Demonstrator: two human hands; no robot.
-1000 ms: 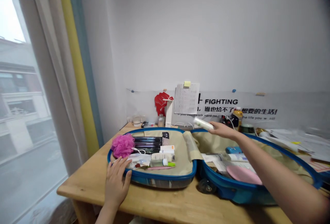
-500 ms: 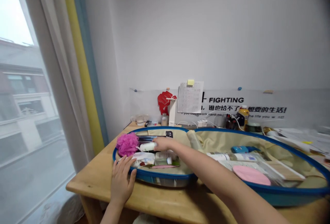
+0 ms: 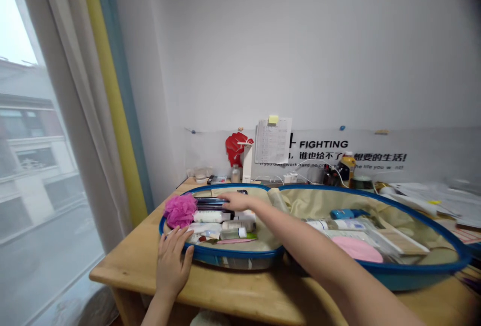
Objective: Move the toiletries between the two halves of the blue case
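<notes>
An open blue-rimmed case (image 3: 240, 254) with beige lining lies on the wooden table. My left hand (image 3: 174, 257) rests with spread fingers on the near left rim, just below the pink mesh puff (image 3: 181, 210). My right hand (image 3: 236, 201) reaches into the left half, over the right end of some dark slim items (image 3: 208, 205); its fingertips are too small to make out clearly. In front of it lie a white tube (image 3: 210, 216), a clear bottle (image 3: 233, 234) and a pink strip (image 3: 236, 241).
The case's right half holds a pink round pad (image 3: 356, 249), a blue item (image 3: 347, 213) and a framed board (image 3: 404, 241). Behind stand a yellow-labelled bottle (image 3: 347, 167) and a white lamp (image 3: 247, 163). Papers (image 3: 424, 191) lie at the right.
My right hand has left the white tube, which now lies in the case, and has moved slightly up and back to the dark items. The view has shifted a little.
</notes>
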